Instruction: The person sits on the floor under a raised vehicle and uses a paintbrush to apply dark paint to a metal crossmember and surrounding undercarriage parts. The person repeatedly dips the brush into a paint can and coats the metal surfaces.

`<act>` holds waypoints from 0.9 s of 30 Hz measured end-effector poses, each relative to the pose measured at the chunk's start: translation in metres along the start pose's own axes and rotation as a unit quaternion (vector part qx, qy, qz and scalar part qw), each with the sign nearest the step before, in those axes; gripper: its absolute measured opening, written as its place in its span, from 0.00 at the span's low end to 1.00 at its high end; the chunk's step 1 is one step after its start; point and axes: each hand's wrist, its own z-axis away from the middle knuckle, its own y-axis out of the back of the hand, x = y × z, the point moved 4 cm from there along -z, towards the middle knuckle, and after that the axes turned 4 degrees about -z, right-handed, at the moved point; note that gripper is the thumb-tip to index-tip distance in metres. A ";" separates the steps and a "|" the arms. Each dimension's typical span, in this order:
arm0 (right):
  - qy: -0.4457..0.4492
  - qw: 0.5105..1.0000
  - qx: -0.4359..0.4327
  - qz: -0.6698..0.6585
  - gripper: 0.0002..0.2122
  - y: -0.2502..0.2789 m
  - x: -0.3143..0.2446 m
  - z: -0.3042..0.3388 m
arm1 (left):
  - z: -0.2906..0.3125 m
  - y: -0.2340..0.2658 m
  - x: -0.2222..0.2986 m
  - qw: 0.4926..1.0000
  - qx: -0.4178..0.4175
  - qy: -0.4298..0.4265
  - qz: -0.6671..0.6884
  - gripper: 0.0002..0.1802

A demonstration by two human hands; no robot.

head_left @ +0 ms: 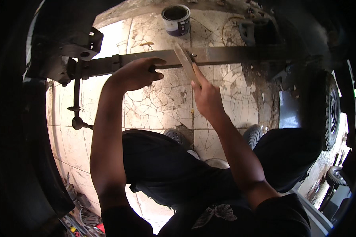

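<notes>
A long brown metal bar [221,55], which looks like a leaf spring, runs crosswise in front of me. My right hand [207,96] is closed round the near end of a flat tan strip [184,60], the index finger stretched along it. The strip slants up and left, its far part over the bar beside a small bolt [193,55]. Whether it is wood or metal I cannot tell. To the left, my left hand [136,75] is at the bar's near edge, thumb and index finger apart with nothing seen between them. Its other fingers are partly hidden.
Beyond the bar, an open paint tin [176,29] stands on cracked floor tiles [158,102]. A dark bracket [87,45] and a rod with a ball joint [77,122] are at left. At right are a tyre [332,112] and a small wheel [336,175]. Cables and scraps [83,215] lie lower left.
</notes>
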 end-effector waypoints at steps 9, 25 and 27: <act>-0.023 0.999 -0.005 0.030 0.28 -0.018 0.000 -0.040 | 0.001 0.000 0.002 0.999 -0.014 0.034 -0.003 0.29; -0.098 0.994 -0.041 -0.013 0.26 -0.012 -0.020 -0.032 | 0.017 -0.001 -0.018 0.997 -0.014 0.079 0.011 0.29; -0.091 0.994 -0.054 -0.031 0.26 -0.009 -0.016 -0.002 | 0.014 0.000 -0.018 0.999 -0.001 0.039 0.007 0.28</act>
